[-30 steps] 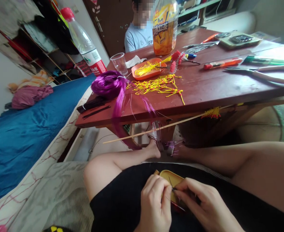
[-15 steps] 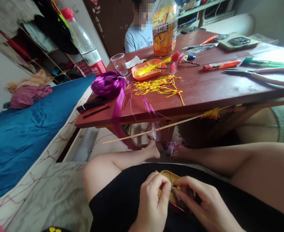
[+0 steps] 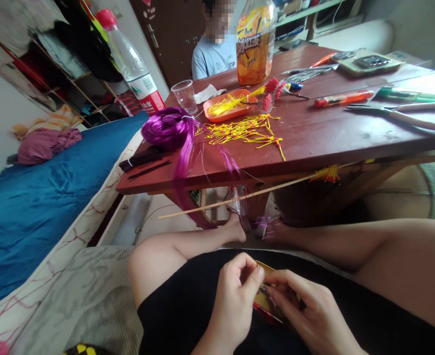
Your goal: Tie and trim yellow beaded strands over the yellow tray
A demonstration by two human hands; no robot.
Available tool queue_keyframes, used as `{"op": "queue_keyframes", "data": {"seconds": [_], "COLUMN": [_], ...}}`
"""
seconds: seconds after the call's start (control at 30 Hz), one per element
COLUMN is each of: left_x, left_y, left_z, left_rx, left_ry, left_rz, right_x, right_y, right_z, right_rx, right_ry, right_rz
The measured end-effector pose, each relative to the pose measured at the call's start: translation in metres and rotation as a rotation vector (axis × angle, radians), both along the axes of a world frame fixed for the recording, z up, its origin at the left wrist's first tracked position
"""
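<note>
My left hand (image 3: 235, 298) is over my lap, thumb and forefinger pinched together. Its fingertips meet those of my right hand (image 3: 308, 305), whose thumb and forefinger are also closed. Between them shows a small dark bit, too small to name. Under the fingers, on the black cloth across my lap, lies a small yellow dish (image 3: 265, 301) with a reddish edge, partly covered by both hands. What lies in it is mostly hidden. Beyond the hands, a thin stick (image 3: 221, 202) juts out from below the table edge, a yellow-and-red thread bundle (image 3: 327, 173) on it.
On the red-brown table (image 3: 306, 143) are a purple fibre hank (image 3: 165, 130), knotted yellow threads (image 3: 239, 130), an orange tray (image 3: 227, 117), pliers (image 3: 391, 112), a plastic cup (image 3: 185, 96) and a tea bottle (image 3: 254, 47). A person (image 3: 213, 56) sits across. Left is a blue-covered bed (image 3: 47, 197).
My left hand has shifted slightly up and right, its fingers more curled around the pinch. The right hand stays nearly in place. The whole view has drifted a little.
</note>
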State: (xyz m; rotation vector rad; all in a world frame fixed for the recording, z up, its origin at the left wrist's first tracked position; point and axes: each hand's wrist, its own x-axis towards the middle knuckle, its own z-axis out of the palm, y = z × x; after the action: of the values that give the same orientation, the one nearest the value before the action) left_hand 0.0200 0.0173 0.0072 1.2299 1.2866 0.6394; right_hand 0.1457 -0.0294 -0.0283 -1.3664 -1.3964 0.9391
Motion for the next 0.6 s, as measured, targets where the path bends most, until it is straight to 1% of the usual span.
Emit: {"op": "queue_keyframes", "data": {"seconds": [0.07, 0.1, 0.2, 0.3, 0.37, 0.4, 0.43, 0.47, 0.53, 0.6], "left_x": [0.001, 0.002, 0.005, 0.006, 0.006, 0.005, 0.004, 0.003, -0.002, -0.007], "left_y": [-0.001, -0.002, -0.007, -0.012, -0.015, -0.015, -0.014, -0.012, -0.007, -0.002], "left_z": [0.0, 0.0, -0.002, -0.009, -0.014, -0.017, -0.018, -0.02, -0.022, -0.022], "left_rx": [0.041, 0.09, 0.327, 0.538, 0.612, 0.622, 0.604, 0.551, 0.356, 0.142], "left_ry": [0.023, 0.058, 0.222, 0.353, 0.395, 0.401, 0.391, 0.368, 0.272, 0.137], "left_rz": [-0.005, -0.013, -0.035, -0.07, -0.089, -0.089, -0.087, -0.081, -0.07, -0.076], "right_x": [0.0, 0.0, 0.0, -0.001, -0.002, -0.002, -0.002, -0.002, 0.0, 0.003], "right_y": [0.001, 0.002, 0.003, 0.002, 0.0, 0.0, 0.0, 0.001, 0.002, 0.004], "right_z": [0.0, 0.001, 0.004, 0.004, 0.002, 0.001, 0.0, 0.0, 0.002, 0.006], "right_rx": [-0.02, -0.042, -0.136, -0.201, -0.215, -0.226, -0.245, -0.271, -0.323, -0.34], "right_ry": [0.04, 0.071, 0.177, 0.262, 0.298, 0.306, 0.312, 0.315, 0.296, 0.261], "right_rz": [0.043, 0.069, 0.121, 0.122, 0.109, 0.104, 0.107, 0.117, 0.157, 0.2]}}
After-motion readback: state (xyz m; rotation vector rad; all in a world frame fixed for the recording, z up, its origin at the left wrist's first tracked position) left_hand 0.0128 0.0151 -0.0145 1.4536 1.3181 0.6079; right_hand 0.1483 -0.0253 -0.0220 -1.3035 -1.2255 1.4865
